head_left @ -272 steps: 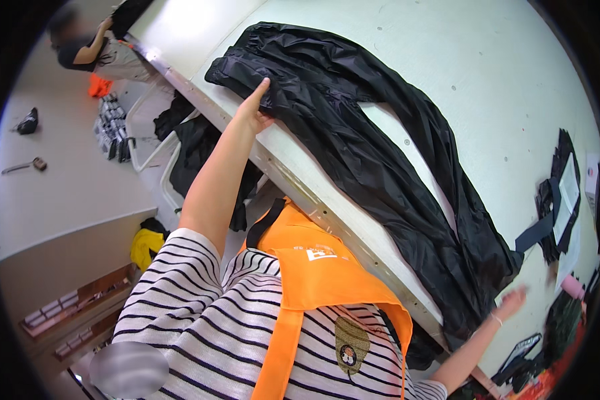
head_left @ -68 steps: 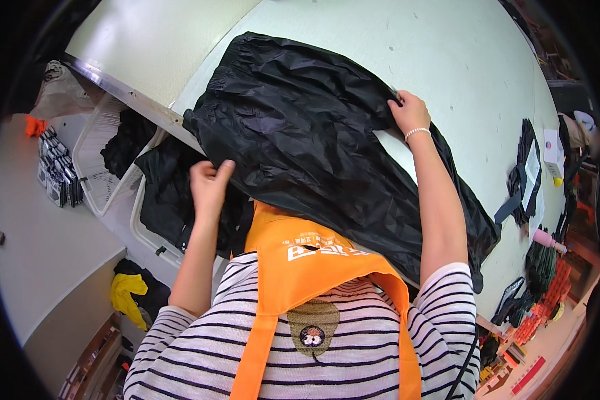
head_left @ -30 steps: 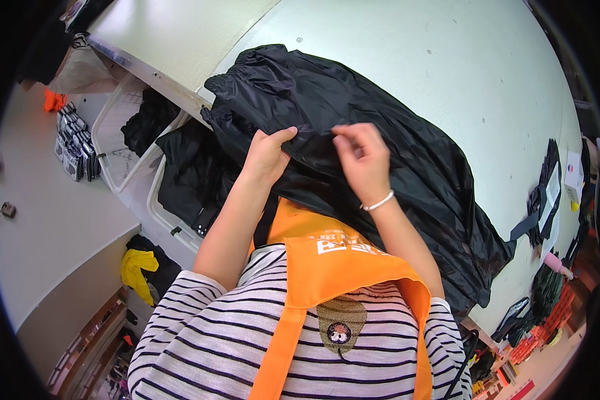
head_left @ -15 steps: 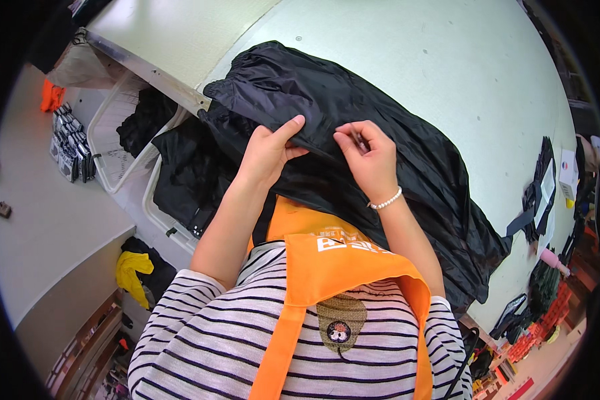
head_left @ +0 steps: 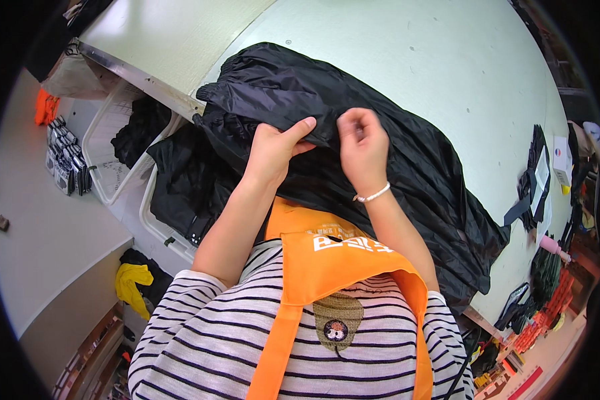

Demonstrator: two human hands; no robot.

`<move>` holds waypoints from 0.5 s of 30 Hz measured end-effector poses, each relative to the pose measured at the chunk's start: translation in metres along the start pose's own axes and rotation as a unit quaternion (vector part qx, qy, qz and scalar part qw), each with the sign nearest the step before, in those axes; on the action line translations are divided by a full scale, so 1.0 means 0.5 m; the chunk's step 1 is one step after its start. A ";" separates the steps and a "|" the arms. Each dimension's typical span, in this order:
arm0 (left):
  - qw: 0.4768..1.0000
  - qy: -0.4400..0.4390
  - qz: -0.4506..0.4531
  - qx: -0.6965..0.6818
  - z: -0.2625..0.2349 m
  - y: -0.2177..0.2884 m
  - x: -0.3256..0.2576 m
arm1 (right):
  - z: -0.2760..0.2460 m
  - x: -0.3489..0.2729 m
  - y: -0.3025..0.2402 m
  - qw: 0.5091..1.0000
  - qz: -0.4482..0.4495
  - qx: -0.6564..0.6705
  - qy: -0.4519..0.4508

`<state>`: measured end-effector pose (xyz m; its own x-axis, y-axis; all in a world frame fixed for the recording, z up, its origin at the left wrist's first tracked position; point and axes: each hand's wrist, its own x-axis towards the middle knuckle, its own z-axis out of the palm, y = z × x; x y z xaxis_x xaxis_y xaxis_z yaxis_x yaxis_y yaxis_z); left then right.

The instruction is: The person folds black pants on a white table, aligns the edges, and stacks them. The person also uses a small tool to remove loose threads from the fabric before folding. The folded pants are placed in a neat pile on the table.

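Observation:
A thin, shiny black garment (head_left: 413, 173) with gathered elastic edges lies spread on the pale table, its near side reaching my body. My left hand (head_left: 273, 152) pinches a fold of it between thumb and fingers, the thumb on top. Just to the right, my right hand (head_left: 365, 152), with a white bead bracelet at the wrist, is curled closed close above the same fold. Its fingertips are smeared by motion, and what they hold, if anything, cannot be made out.
White plastic bins (head_left: 103, 175) with black cloth stand left of the table (head_left: 393, 47). Packed black bundles (head_left: 67, 160) lie beyond them. Yellow cloth (head_left: 133, 287) is lower left. Dark straps (head_left: 532, 180), a small white box (head_left: 562, 160) and a pink cylinder (head_left: 550, 245) are at the table's right edge.
My right hand has shifted slightly up and left, its fingers curling closer in. My left hand keeps its pinch, with the thumb a little further right along the fold.

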<state>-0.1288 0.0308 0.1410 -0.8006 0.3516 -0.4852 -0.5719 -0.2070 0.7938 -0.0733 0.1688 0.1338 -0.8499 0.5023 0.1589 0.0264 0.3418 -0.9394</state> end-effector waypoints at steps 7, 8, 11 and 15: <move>0.998 -0.017 -0.034 -0.053 -0.002 0.002 0.001 | -0.053 -0.006 0.001 0.996 0.058 0.028 -0.069; 0.998 -0.028 -0.032 -0.050 -0.003 0.001 0.002 | -0.052 -0.012 -0.008 0.995 0.050 0.004 -0.081; 0.998 -0.050 -0.026 -0.035 -0.004 0.001 -0.001 | -0.042 -0.020 -0.013 0.996 0.005 -0.025 -0.090; 0.998 -0.063 -0.007 -0.018 -0.003 0.001 -0.001 | -0.035 -0.015 -0.011 0.996 0.039 0.024 -0.079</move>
<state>-0.1289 0.0291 0.1414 -0.7655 0.4659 -0.4438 -0.5902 -0.2337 0.7727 -0.0577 0.1769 0.1430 -0.9185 0.3936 0.0382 0.0739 0.2656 -0.9612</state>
